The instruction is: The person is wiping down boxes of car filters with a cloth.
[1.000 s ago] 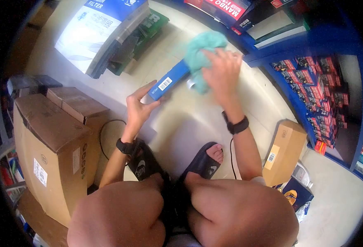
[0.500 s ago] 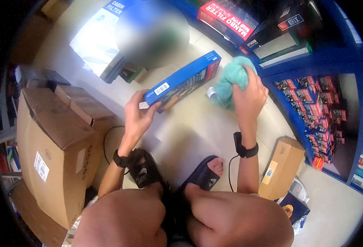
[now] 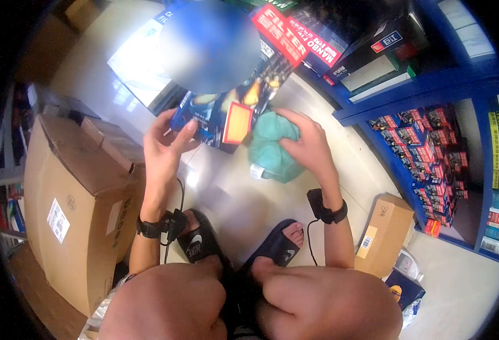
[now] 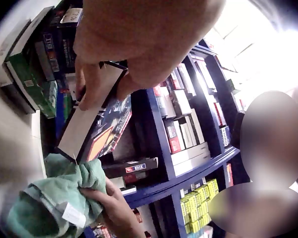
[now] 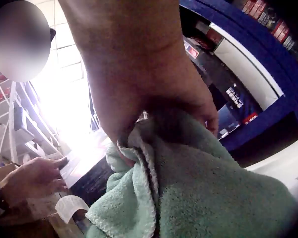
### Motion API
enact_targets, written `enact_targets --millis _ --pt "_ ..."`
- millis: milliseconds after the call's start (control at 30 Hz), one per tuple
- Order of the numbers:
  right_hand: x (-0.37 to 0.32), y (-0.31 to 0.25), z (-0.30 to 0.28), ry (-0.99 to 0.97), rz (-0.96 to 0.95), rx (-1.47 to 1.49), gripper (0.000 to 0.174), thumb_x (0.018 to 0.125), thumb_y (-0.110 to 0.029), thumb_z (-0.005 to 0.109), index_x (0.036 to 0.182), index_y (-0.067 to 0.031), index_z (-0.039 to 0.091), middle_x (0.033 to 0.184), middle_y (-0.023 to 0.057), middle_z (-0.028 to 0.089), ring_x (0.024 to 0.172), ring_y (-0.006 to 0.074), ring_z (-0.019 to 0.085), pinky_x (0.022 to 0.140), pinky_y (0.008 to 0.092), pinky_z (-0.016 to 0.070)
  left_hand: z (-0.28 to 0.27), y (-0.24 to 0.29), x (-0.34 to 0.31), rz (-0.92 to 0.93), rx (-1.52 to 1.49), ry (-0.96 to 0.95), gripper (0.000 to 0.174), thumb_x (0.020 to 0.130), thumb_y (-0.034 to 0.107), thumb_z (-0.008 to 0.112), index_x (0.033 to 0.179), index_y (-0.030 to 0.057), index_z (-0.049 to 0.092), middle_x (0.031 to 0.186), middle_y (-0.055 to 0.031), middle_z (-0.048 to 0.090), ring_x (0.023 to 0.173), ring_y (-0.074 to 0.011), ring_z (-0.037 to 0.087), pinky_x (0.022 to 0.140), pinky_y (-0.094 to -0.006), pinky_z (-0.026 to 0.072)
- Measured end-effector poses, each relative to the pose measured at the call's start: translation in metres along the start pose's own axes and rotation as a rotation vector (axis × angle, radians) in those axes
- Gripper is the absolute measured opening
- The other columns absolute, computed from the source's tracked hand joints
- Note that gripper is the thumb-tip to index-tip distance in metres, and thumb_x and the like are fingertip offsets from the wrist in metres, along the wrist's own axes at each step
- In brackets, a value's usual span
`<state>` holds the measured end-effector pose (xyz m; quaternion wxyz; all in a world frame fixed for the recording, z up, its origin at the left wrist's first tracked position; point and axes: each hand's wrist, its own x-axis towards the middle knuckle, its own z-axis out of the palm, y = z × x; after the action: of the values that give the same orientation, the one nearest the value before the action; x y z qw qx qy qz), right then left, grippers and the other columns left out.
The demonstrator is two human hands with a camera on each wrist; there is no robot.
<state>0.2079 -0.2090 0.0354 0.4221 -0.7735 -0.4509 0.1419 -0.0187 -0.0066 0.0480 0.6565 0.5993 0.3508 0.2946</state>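
Note:
My left hand [image 3: 167, 141] pinches one end of a printed filter box [image 3: 210, 116] between thumb and fingers. The box is tilted, with its picture face toward me; part of it lies behind a blurred patch. In the left wrist view, a pale narrow side of the filter box [image 4: 87, 124] shows under the fingers. My right hand [image 3: 313, 148] grips a bunched green cloth [image 3: 273, 150] with a white tag. That cloth overlaps the box's lower edge in the head view. In the right wrist view the cloth [image 5: 203, 183] hangs in folds below the hand.
Large brown cartons [image 3: 85, 215] stand at left. A smaller brown box [image 3: 385, 232] is on the floor at right. Blue shelving [image 3: 397, 96] holds red-and-blue small boxes [image 3: 431, 170]. Other filter boxes stand ahead. My sandalled feet [image 3: 272, 249] are on the tiled floor.
The filter box has turned from its blue narrow side to its picture face. My right hand moved the cloth off the box to the right, then back left beside its lower edge.

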Motion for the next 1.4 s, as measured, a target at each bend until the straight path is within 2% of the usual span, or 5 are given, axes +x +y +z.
enact_targets --millis 733,833,1000,1200,1400 --pt "0.081 -0.087 0.059 -0.049 -0.236 -0.117 0.071 0.084 -0.015 0.071 0.152 -0.0310 0.065 0.101 0.0163 0.061 0.095 0.0345 0.063 0.094 0.0453 0.0450 -0.063 0.023 0.083 0.194 -0.244 0.372 0.062 0.098 0.019 0.084 0.141 -0.0139 0.052 0.090 -0.0051 0.074 0.068 -0.0100 0.066 0.068 -0.0229 0.0534" --pt "0.083 -0.085 0.069 -0.056 -0.275 -0.151 0.071 0.083 -0.015 0.073 0.152 -0.0329 0.065 0.101 0.0162 0.061 0.097 0.0340 0.063 0.093 0.0458 0.0456 -0.064 0.017 0.086 0.169 -0.148 0.481 0.077 0.095 0.024 0.087 0.148 -0.0159 0.047 0.104 -0.0120 0.076 0.082 -0.0136 0.069 0.077 -0.0260 0.0557" --pt "0.082 -0.087 0.084 -0.011 -0.376 -0.174 0.074 0.081 -0.014 0.075 0.151 -0.0348 0.066 0.104 0.0154 0.064 0.097 0.0338 0.065 0.093 0.0454 0.0466 -0.049 0.029 0.072 0.222 0.189 0.608 0.117 0.086 0.033 0.095 0.162 -0.0190 0.023 0.164 -0.0371 0.037 0.144 -0.0406 0.053 0.114 -0.0429 0.0482" --pt "0.082 -0.081 0.078 -0.026 -0.323 -0.137 0.082 0.077 -0.015 0.078 0.155 -0.0286 0.061 0.102 0.0135 0.068 0.095 0.0333 0.067 0.092 0.0449 0.0478 -0.058 0.006 0.085 0.311 0.151 0.560 0.116 0.086 0.032 0.096 0.165 -0.0149 0.024 0.164 -0.0361 0.039 0.149 -0.0363 0.050 0.117 -0.0388 0.0462" --pt "0.071 -0.080 0.065 0.084 -0.232 -0.104 0.057 0.071 -0.006 0.078 0.125 -0.0133 0.064 0.104 0.0148 0.073 0.097 0.0398 0.069 0.091 0.0507 0.0498 -0.057 0.001 0.085 0.411 0.261 0.585 0.100 0.089 0.028 0.093 0.163 -0.0079 0.035 0.163 -0.0308 0.042 0.146 -0.0359 0.051 0.118 -0.0426 0.0447"
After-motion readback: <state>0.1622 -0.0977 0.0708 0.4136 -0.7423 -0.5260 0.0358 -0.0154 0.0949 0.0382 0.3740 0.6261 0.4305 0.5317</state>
